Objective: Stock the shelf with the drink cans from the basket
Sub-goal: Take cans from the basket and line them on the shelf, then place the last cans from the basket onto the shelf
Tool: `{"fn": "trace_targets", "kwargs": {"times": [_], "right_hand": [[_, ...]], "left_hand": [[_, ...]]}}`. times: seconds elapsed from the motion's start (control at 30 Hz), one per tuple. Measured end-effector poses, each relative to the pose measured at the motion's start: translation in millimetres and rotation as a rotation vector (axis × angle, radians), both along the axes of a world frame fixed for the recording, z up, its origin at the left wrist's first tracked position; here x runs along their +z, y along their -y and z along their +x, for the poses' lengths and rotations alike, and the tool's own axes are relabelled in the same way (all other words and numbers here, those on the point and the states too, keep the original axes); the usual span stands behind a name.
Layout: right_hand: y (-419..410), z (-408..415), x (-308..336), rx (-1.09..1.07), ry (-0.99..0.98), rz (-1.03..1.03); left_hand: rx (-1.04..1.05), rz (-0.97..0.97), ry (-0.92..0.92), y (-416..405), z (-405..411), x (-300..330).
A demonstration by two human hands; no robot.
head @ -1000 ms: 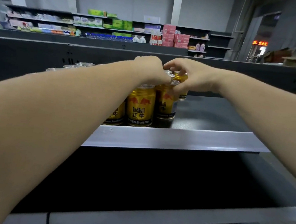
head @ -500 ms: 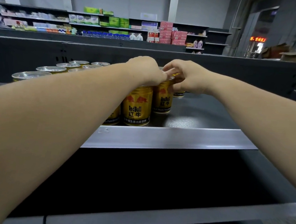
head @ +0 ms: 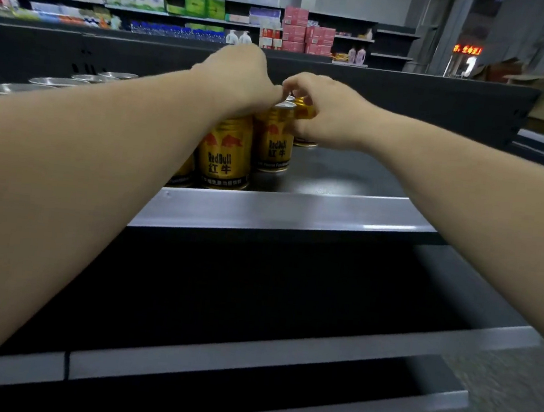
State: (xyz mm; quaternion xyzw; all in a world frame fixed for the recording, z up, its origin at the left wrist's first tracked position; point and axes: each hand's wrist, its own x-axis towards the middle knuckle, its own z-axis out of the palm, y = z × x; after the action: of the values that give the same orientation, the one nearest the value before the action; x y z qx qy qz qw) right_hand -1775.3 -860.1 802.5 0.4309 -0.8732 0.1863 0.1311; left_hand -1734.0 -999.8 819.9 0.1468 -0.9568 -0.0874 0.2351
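Head view — both hands out over the top shelf (head: 296,215). The left hand (head: 240,78) lies curled over the front gold cans (head: 223,157), grip hidden. The right hand (head: 324,110) pinches an upright rear can (head: 304,110), nearest it, just behind the row — basket out of sight.

The front gold can (head: 224,154) reads "RedBull" in red over the black characters "红牛". The can behind it (head: 275,142), towards 1 o'clock, carries the same wording, blurred. The red LED sign (head: 467,50) far off at 1 o'clock is illegible.
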Motion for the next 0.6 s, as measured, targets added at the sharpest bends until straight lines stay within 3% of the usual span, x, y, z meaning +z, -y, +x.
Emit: {"fn": "trace_targets", "kwargs": {"times": [0.3,0.6], "right_hand": [[-72,45,-8,-0.012,0.03,-0.02],[-234,90,-113,0.119,0.246,0.09]], "left_hand": [[-0.09,-0.041,-0.15,-101,57,-19],[-0.06,0.191,-0.021,-265,119,-138]]}}
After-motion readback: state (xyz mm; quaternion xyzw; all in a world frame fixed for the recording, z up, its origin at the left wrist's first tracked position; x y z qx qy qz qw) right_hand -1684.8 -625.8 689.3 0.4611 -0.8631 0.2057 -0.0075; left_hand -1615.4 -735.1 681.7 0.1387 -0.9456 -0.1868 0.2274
